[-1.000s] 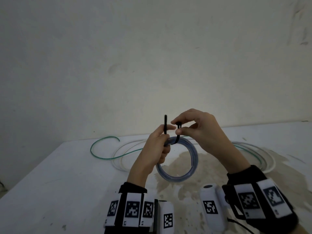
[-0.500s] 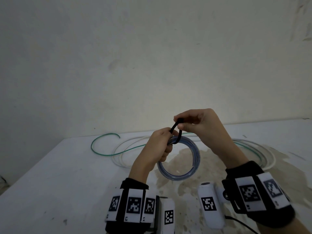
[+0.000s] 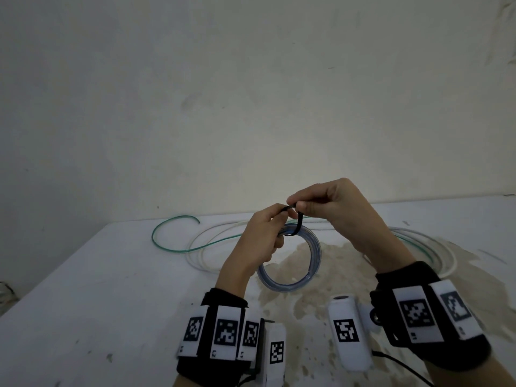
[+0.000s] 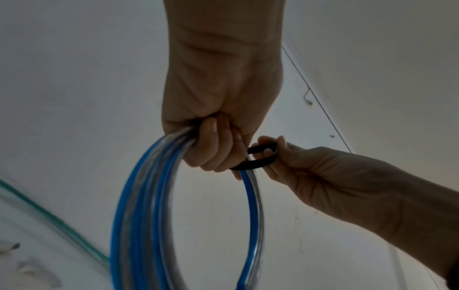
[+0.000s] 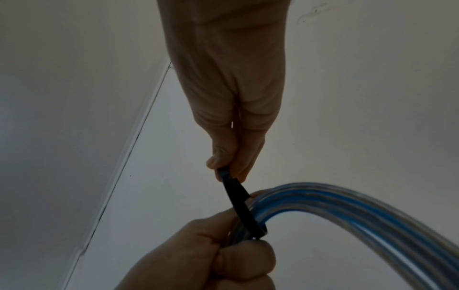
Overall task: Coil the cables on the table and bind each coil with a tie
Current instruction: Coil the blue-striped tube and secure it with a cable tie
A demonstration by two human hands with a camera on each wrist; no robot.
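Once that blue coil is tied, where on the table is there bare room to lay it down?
The near-left stretch of the table, between the green cable and the front edge, is bare. The back is crowded: the white cable and the green one loop behind both hands. The stained patch under the blue coil, which the left hand holds, also looks free.

A pale, off-white wall (image 3: 251,107) fills the upper part of the head view, plain apart from a few faint scuffs and smudges. Below it lies a white table (image 3: 97,289). A large brownish, sandy-looking stain (image 3: 335,263) spreads across the tabletop's middle and right. Small dark specks (image 3: 109,358) dot the surface near its front left.
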